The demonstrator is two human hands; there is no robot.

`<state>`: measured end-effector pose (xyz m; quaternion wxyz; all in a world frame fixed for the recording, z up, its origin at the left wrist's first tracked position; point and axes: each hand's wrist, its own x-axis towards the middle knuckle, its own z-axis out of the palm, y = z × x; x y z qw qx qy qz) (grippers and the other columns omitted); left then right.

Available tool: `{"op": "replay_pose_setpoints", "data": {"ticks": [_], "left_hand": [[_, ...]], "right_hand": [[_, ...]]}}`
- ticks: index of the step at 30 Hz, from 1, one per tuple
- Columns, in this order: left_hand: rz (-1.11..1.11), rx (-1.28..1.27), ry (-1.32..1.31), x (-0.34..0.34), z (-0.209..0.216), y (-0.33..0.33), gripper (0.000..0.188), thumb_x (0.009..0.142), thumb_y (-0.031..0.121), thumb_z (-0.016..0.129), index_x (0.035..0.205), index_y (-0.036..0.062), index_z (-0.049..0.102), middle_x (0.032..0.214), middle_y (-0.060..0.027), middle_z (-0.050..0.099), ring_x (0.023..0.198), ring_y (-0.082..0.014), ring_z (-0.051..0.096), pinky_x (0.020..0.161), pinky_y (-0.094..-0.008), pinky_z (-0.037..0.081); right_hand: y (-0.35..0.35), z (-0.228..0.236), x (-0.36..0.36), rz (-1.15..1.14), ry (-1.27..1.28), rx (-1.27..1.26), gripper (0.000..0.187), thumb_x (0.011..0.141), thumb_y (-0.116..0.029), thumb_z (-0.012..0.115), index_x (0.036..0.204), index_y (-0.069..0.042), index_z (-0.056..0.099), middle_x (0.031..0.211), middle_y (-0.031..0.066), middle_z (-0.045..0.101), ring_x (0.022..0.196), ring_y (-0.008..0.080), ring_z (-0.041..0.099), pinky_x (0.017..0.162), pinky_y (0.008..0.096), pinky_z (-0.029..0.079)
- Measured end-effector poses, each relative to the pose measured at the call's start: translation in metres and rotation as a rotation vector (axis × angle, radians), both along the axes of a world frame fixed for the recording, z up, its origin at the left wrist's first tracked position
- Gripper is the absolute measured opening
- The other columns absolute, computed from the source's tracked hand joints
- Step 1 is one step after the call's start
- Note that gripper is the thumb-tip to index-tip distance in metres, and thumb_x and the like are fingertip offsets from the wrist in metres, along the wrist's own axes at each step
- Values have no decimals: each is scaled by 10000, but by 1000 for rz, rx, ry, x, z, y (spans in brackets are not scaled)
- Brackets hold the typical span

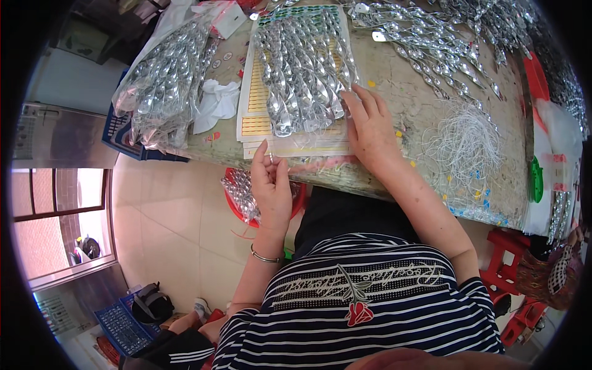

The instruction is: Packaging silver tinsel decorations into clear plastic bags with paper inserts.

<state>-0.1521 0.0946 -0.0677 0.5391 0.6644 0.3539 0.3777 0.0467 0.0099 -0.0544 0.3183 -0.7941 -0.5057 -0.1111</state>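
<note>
Several shiny silver twisted strips [296,74] lie side by side on a stack of yellow-lined printed cards [251,128], with fine clear threads at their near ends. My right hand [373,132] rests at the right edge of this row, its fingers extended against the outermost strip. Just off the table's front edge, below the cards, is my left hand [272,191]. Its fingers are curled toward the thumb; anything as thin as a thread between them is too small to make out.
A plastic bag of silver strips [166,80] and crumpled white tissue [217,105] lie left. Loose silver strips [425,49] spread at the back right, above tangled clear threads [465,145]. A red basin [233,206] with silver strips stands below the table edge. Another person's leg [188,317] shows lower left.
</note>
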Motion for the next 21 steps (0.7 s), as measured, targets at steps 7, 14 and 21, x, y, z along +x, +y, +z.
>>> {"op": "replay_pose_setpoints", "data": {"ticks": [7, 14, 21], "left_hand": [[-3, 247, 195, -7, -8, 7, 458, 906, 0, 592, 1355, 27, 501, 977, -55, 544, 805, -115, 530, 723, -245, 470], [24, 216, 175, -4, 2, 4, 526, 874, 20, 632, 1378, 53, 485, 1059, -96, 515, 847, -165, 523, 726, -278, 474], [-8, 412, 298, 4, 16, 22, 543, 866, 43, 643, 1383, 65, 479, 1068, -117, 494, 859, -209, 504, 752, -304, 457]], "right_hand": [[-4, 5, 6, 23, -121, -120, 444, 836, -34, 595, 1272, -95, 541, 1376, 158, 475, 1215, 385, 466, 994, 484, 393], [-20, 31, -22, 78, 0, 25, 422, 805, -46, 651, 1213, -35, 547, 1326, 193, 489, 1178, 397, 475, 981, 484, 390], [-48, 44, -31, 110, 66, 41, 361, 775, -13, 685, 1118, -24, 575, 1115, 175, 570, 1030, 378, 549, 872, 432, 453]]}}
